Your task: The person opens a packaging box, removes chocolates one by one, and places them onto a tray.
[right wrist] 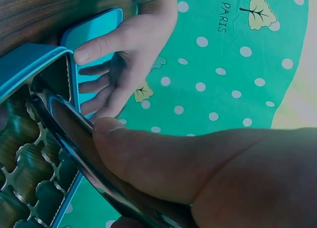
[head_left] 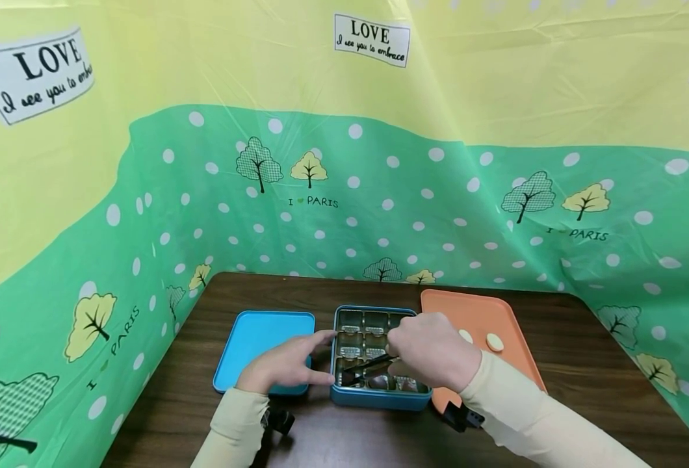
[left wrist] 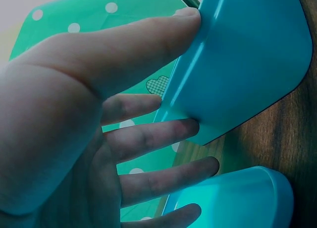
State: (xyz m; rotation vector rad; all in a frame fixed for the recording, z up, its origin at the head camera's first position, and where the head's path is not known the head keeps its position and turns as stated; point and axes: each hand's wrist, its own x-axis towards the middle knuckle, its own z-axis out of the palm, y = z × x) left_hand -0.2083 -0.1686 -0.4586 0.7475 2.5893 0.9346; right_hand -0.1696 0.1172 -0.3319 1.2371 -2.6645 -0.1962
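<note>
A blue tin [head_left: 379, 398] with a divided insert of several compartments stands in front of me. My right hand [head_left: 432, 348] grips dark, glossy tongs [head_left: 366, 370], their tips down in the near-left compartment. In the right wrist view the tongs [right wrist: 81, 156] slant into that corner under my thumb; whether the tips pinch anything is hidden. My left hand [head_left: 288, 364] is at the tin's left side with fingers spread. Its thumb touches the rim of the tin [left wrist: 242, 64] in the left wrist view. The contents of the near compartments are unclear.
To the left lies a blue lid [head_left: 262, 341], partly behind my left hand. An orange tray [head_left: 467, 305] lies at the right, with pale round pieces [head_left: 494, 342] on it, partly covered by my right arm. A patterned cloth [head_left: 344, 214] hangs behind the wooden table [head_left: 169, 422].
</note>
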